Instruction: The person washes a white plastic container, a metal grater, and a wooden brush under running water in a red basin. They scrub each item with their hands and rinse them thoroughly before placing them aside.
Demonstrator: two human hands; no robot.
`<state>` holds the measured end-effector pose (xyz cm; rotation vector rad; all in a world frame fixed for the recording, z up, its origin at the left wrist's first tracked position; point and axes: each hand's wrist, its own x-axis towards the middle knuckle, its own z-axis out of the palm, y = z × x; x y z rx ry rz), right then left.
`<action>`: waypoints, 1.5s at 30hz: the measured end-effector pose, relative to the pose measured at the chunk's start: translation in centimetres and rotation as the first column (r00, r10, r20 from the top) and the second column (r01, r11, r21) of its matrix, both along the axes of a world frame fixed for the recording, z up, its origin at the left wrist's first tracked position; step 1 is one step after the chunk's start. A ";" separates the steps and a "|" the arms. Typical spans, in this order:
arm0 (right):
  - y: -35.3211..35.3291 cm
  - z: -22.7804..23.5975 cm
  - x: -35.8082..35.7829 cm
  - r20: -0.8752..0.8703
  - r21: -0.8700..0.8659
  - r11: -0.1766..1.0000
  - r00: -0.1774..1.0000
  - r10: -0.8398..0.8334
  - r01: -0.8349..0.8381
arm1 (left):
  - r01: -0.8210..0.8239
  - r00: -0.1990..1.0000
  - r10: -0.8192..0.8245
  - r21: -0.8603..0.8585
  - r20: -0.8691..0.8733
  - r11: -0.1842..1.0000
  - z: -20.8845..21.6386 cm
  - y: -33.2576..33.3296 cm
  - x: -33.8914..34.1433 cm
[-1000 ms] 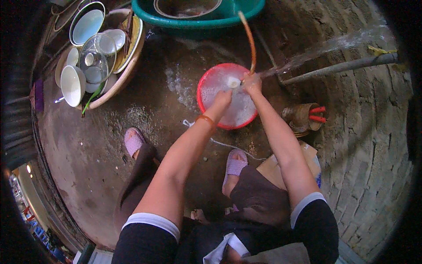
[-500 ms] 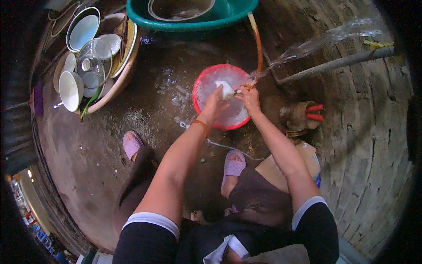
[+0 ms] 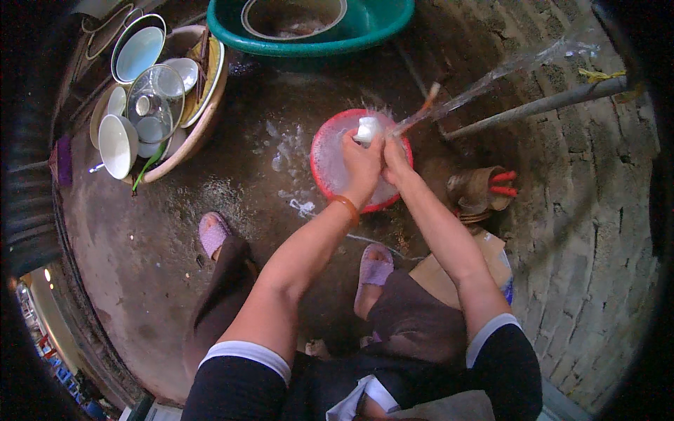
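Hands above red-rimmed basin (white object left, hose right), wide floor leftward

We see a red basin, a white object, a green tub, lilac slippers and white-trimmed black sleeves

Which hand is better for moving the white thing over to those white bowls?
Probably the left hand: it holds the white thing and is nearer the white bowls, over on the left. The right hand is farther away and seems busy gripping the orange hose.
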<state>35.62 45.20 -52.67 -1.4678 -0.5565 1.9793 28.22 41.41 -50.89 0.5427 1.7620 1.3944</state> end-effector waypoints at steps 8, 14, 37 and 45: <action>-0.4 1.3 -0.9 0.190 0.039 0.997 0.978 -0.080 0.073 | -0.083 0.980 0.078 -0.021 -0.182 0.996 2.2 -0.8 1.0; -0.3 0.0 -0.1 0.211 -0.024 0.988 0.967 -0.143 0.152 | -0.019 0.995 0.015 -0.038 -0.095 0.999 2.3 -1.1 1.3; -1.2 1.7 -0.1 0.192 -0.034 0.986 0.969 -0.154 0.164 | 0.032 0.944 -0.045 -0.045 -0.326 0.998 2.8 -1.4 1.9; -1.8 3.3 -0.4 0.204 0.015 0.992 0.971 -0.123 0.123 | 0.043 0.927 -0.066 -0.070 -0.370 0.997 3.3 -1.4 1.9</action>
